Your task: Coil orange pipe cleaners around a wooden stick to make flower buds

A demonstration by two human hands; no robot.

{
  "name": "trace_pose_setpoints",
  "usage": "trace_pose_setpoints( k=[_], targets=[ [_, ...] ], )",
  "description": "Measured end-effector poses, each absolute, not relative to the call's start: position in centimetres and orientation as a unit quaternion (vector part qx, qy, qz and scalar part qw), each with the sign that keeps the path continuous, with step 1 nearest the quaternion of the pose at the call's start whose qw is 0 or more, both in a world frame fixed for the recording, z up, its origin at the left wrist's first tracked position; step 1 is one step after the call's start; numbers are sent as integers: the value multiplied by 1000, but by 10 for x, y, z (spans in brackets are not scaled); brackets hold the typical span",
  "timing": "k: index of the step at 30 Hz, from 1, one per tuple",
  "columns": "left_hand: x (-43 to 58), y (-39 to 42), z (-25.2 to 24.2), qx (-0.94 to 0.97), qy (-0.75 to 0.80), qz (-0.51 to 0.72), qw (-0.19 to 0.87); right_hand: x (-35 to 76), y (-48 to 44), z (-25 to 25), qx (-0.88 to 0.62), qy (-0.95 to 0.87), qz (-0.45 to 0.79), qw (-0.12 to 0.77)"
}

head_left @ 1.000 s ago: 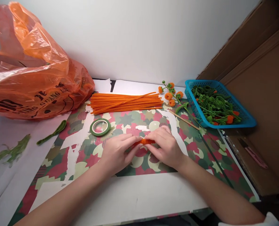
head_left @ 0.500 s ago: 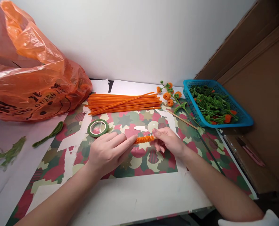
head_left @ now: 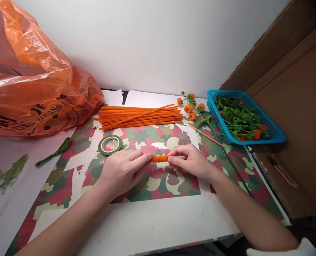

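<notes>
An orange pipe cleaner (head_left: pixel 160 159) is coiled tightly round a thin wooden stick (head_left: pixel 181 157), held level between my hands over the patterned paper. My left hand (head_left: pixel 126 169) is closed on the coil's left end, its fingers hiding that part of the stick. With thumb and fingers, my right hand (head_left: pixel 188 160) pinches the coil's right end, and the stick's tip shows behind the thumb. Just beyond the left hand lies a roll of green tape (head_left: pixel 102 145). A bundle of straight orange pipe cleaners (head_left: pixel 139 117) lies farther back.
An orange plastic bag (head_left: pixel 41 96) stands at the left, near a looped green pipe cleaner (head_left: pixel 54 152). Orange flowers (head_left: pixel 188 108) on a green stem and another wooden stick (head_left: pixel 207 136) lie right of the bundle. A blue basket (head_left: pixel 254 143) holds green pieces; a pink cutter (head_left: pixel 283 172) lies below.
My right hand has shifted from the stick's bare end onto the coil's right end, thumb and fingers closing there. The left hand keeps its grip almost in place.
</notes>
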State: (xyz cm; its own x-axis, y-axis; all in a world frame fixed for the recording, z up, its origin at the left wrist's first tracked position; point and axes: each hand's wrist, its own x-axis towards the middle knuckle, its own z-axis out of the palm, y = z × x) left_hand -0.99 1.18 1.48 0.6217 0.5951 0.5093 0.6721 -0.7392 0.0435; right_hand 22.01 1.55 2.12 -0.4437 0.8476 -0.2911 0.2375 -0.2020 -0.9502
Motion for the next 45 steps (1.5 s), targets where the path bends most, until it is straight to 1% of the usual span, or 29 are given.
trace_pose_setpoints(
  k=[5, 9, 13, 22, 31, 33, 35, 37, 39, 42, 45],
  targets=[
    [-11, 12, 16, -893, -349, -277, 66, 224, 14, 16, -442, -694, 508, 254],
    [-11, 12, 13, -892, -352, -278, 56, 224, 14, 14, -414, -762, 406, 289],
    [-12, 12, 11, -893, -354, -275, 53, 223, 15, 12, -405, -774, 372, 314],
    [-11, 12, 12, -891, -355, -273, 69, 225, 16, 7, -440, -722, 449, 288],
    [-12, 12, 11, -893, -355, -268, 75, 223, 16, 10, -451, -716, 446, 290],
    [-12, 12, 11, -892, -351, -273, 79, 224, 17, 11, -447, -691, 491, 286],
    [-12, 12, 12, -891, -346, -280, 88, 225, 17, 12, -423, -651, 567, 275],
    [-12, 11, 12, -891, -337, -289, 95, 226, 18, 13, -398, -608, 639, 251],
    [-12, 11, 12, -893, -328, -294, 94, 225, 18, 15, -395, -578, 680, 219],
    [-12, 11, 11, -895, -329, -289, 80, 222, 17, 18, -422, -566, 681, 194],
    [-12, 11, 10, -898, -338, -275, 60, 219, 14, 18, -437, -583, 652, 210]
  ],
)
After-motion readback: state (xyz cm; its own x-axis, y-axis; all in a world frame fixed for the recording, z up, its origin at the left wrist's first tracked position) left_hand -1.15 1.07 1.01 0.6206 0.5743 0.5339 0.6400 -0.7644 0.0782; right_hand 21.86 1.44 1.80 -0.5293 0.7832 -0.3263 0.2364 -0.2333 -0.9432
